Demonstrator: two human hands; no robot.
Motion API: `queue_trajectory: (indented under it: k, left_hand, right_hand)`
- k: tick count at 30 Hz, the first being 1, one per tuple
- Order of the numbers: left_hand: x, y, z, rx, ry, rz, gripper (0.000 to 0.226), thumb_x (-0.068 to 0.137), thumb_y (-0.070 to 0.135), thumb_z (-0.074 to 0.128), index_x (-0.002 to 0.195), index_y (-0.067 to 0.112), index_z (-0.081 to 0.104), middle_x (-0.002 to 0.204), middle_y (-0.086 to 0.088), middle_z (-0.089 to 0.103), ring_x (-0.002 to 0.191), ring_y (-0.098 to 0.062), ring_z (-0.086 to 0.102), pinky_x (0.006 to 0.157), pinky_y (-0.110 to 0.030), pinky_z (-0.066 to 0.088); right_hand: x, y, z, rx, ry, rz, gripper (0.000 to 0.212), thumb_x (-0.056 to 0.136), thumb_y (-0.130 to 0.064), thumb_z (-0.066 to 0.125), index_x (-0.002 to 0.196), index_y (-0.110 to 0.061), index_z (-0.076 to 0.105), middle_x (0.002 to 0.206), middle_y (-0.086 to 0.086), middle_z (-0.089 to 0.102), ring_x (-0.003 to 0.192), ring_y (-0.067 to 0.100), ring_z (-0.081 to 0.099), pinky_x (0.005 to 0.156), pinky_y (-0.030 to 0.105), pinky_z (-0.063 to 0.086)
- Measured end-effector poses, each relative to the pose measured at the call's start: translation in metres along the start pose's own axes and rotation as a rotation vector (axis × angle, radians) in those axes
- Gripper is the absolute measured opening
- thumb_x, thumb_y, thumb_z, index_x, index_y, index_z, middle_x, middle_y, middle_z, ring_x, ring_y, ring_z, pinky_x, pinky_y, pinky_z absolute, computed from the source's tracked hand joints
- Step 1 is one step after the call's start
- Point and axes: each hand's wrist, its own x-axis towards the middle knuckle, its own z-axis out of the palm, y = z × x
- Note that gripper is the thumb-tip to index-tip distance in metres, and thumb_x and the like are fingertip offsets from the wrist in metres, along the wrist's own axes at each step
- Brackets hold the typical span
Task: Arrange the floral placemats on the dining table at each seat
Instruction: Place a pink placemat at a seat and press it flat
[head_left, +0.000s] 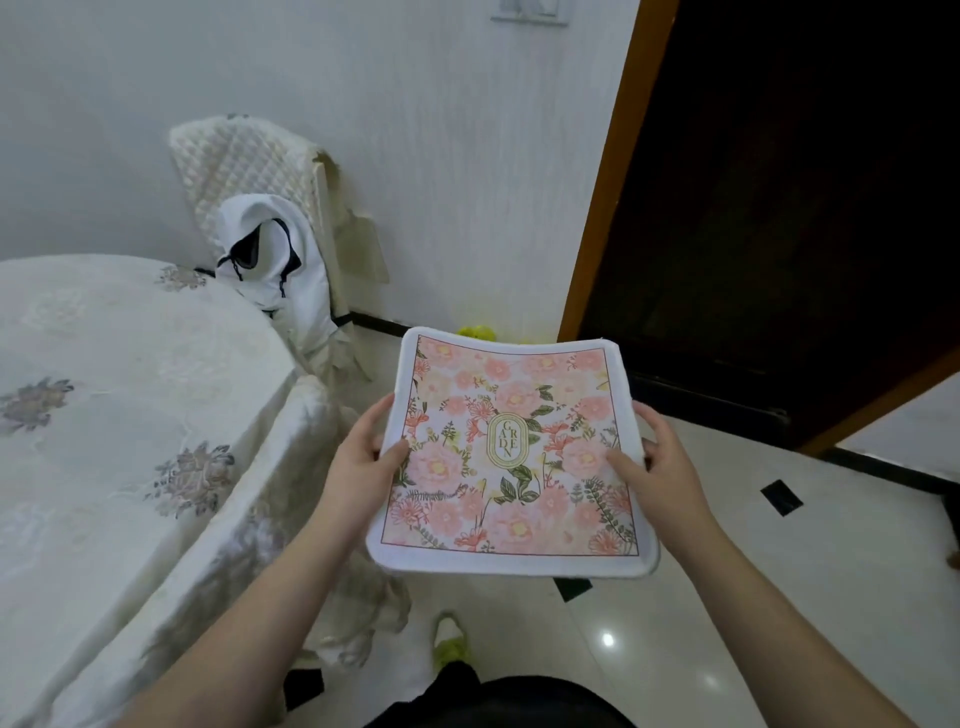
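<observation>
Holding floral placemat flat in mid-air over floor, just right of dining table. We're pinching its side edges: left hand thumb on top, right hand likewise. No placemat showing on visible tablecloth yet; we're judging placing barely begun, every visible seat waiting.
</observation>
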Motion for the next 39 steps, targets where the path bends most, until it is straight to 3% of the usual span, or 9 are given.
queue_trajectory:
  k: [5, 7, 13, 18, 21, 25, 30, 34, 39]
  left_hand:
    - [0.051, 0.013, -0.023, -0.012, 0.016, 0.023, 0.058, 0.098, 0.013, 0.06, 0.147, 0.038, 0.042, 0.106, 0.005, 0.076, 0.087, -0.019, 0.076, 0.078, -0.049, 0.061]
    - [0.07, 0.017, -0.031, -0.024, 0.019, 0.03, 0.059, 0.098, 0.013, 0.06, 0.147, 0.038, 0.041, 0.107, 0.005, 0.076, 0.088, -0.019, 0.076, 0.077, -0.05, 0.061]
    - [0.119, 0.021, -0.055, -0.054, 0.041, -0.002, 0.057, 0.098, 0.019, 0.06, 0.141, 0.051, 0.042, 0.107, 0.006, 0.076, 0.089, -0.021, 0.076, 0.078, -0.051, 0.061]
    - [0.146, 0.027, -0.069, -0.036, 0.088, 0.003, 0.056, 0.099, 0.016, 0.059, 0.143, 0.046, 0.042, 0.108, 0.006, 0.075, 0.084, -0.017, 0.076, 0.072, -0.045, 0.063]
    - [0.165, 0.027, -0.073, -0.056, 0.109, -0.026, 0.056, 0.1, 0.014, 0.058, 0.144, 0.044, 0.043, 0.114, 0.007, 0.074, 0.089, -0.016, 0.076, 0.076, -0.046, 0.063]
    - [0.194, 0.03, -0.071, -0.048, 0.172, -0.054, 0.056, 0.099, 0.015, 0.06, 0.144, 0.044, 0.044, 0.114, 0.011, 0.072, 0.089, -0.014, 0.075, 0.074, -0.044, 0.063]
    - [0.23, 0.042, -0.056, -0.025, 0.261, -0.08, 0.056, 0.099, 0.013, 0.058, 0.144, 0.043, 0.044, 0.115, 0.015, 0.07, 0.09, -0.01, 0.074, 0.072, -0.036, 0.063]
    - [0.253, 0.058, -0.044, -0.033, 0.337, -0.102, 0.053, 0.1, 0.013, 0.057, 0.144, 0.04, 0.045, 0.117, 0.014, 0.069, 0.089, -0.008, 0.074, 0.067, -0.03, 0.062]
    - [0.279, 0.07, -0.043, -0.05, 0.439, -0.108, 0.054, 0.1, 0.014, 0.057, 0.146, 0.04, 0.044, 0.123, 0.013, 0.067, 0.094, -0.009, 0.073, 0.071, -0.033, 0.063]
  right_hand:
    - [0.048, -0.034, 0.032, -0.027, -0.001, -0.003, 0.055, 0.092, -0.014, 0.066, 0.134, -0.039, 0.041, 0.101, -0.009, 0.069, 0.078, 0.009, 0.073, 0.065, 0.037, 0.062]
    - [0.068, -0.045, 0.043, -0.03, 0.001, 0.002, 0.057, 0.092, -0.015, 0.067, 0.136, -0.038, 0.04, 0.102, -0.007, 0.069, 0.079, 0.012, 0.073, 0.068, 0.042, 0.062]
    - [0.115, -0.067, 0.079, -0.024, -0.021, 0.003, 0.06, 0.091, -0.015, 0.067, 0.139, -0.038, 0.039, 0.108, -0.005, 0.069, 0.085, 0.016, 0.073, 0.073, 0.049, 0.061]
    - [0.148, -0.084, 0.098, -0.035, -0.065, -0.013, 0.063, 0.092, -0.013, 0.067, 0.143, -0.035, 0.037, 0.11, -0.006, 0.068, 0.084, 0.013, 0.073, 0.067, 0.04, 0.062]
    - [0.175, -0.09, 0.108, -0.04, -0.103, -0.016, 0.064, 0.091, -0.013, 0.067, 0.144, -0.035, 0.036, 0.109, -0.007, 0.067, 0.083, 0.011, 0.073, 0.063, 0.034, 0.061]
    - [0.219, -0.095, 0.119, -0.05, -0.157, -0.026, 0.063, 0.091, -0.012, 0.067, 0.142, -0.035, 0.037, 0.109, -0.009, 0.067, 0.084, 0.01, 0.073, 0.063, 0.033, 0.061]
    - [0.285, -0.107, 0.125, -0.054, -0.263, -0.054, 0.064, 0.09, -0.012, 0.067, 0.141, -0.037, 0.039, 0.111, -0.003, 0.068, 0.086, 0.014, 0.073, 0.067, 0.044, 0.062]
    - [0.337, -0.123, 0.129, -0.067, -0.347, -0.07, 0.065, 0.09, -0.014, 0.068, 0.142, -0.038, 0.037, 0.111, -0.003, 0.069, 0.085, 0.015, 0.074, 0.067, 0.045, 0.062]
    - [0.387, -0.142, 0.142, -0.088, -0.451, -0.098, 0.062, 0.091, -0.012, 0.067, 0.14, -0.035, 0.037, 0.107, -0.005, 0.07, 0.08, 0.011, 0.074, 0.059, 0.029, 0.06]
